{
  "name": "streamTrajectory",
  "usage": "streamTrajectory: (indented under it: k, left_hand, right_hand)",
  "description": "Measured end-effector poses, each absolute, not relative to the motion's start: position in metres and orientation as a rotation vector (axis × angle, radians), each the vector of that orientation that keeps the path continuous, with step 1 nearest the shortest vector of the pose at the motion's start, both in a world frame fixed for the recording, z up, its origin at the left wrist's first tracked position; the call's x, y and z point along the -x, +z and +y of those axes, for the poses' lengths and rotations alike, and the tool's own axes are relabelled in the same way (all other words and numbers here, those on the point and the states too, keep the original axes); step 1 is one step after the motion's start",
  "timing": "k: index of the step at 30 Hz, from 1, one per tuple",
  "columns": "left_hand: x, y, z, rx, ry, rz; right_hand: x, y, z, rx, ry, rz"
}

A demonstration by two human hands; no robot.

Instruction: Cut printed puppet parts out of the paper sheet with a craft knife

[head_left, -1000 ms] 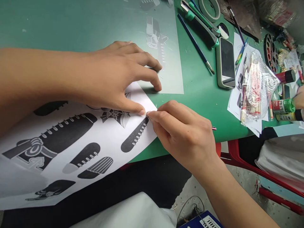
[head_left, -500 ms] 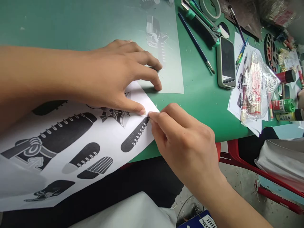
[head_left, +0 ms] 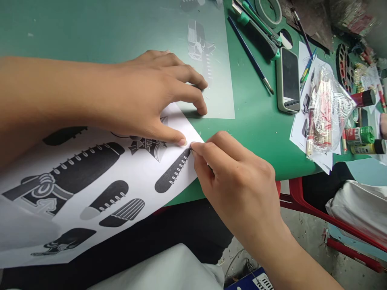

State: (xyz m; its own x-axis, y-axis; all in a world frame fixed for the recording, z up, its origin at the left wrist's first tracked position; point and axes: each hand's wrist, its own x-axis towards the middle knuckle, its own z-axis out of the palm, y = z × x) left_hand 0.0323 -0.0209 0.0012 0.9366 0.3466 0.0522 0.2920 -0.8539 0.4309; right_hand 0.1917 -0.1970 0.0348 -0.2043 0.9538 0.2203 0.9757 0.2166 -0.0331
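Note:
My left hand (head_left: pixel 163 88) lies flat with its fingers spread. Its thumb presses on a white sheet of paper (head_left: pixel 142 175) printed with black and grey nail-shaped designs, and its fingertips rest on a translucent sheet (head_left: pixel 223 100) beyond. My right hand (head_left: pixel 238 169) is pinched at the paper's right edge, by the top end of a black printed shape (head_left: pixel 171 173) with a row of small pale loops. A tiny dark bit shows at the fingertips, too hidden to name. The paper overhangs the near table edge.
Right of the sheets on the green table (head_left: pixel 254 133) lie a paintbrush (head_left: pixel 250 54), a green and black utility knife (head_left: pixel 260 34), a tape roll (head_left: pixel 270 12) and a phone (head_left: pixel 288 80). Farther right are a plastic-wrapped bundle (head_left: pixel 326 108) and paint bottles (head_left: pixel 359 135). A red chair (head_left: pixel 298 193) stands below.
Hands and paper appear shifted a few pixels right, as does much of the table, so the view itself seems to have moved slightly. Both hands keep the same hold.

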Motion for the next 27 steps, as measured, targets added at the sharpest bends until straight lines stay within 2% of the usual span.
streamTrajectory:
  k: [27]
  left_hand:
    - [-0.032,0.000,-0.019,-2.659,0.226,0.432]
  right_hand:
    - [-0.171,0.041,-0.201,2.039,-0.234,-2.148]
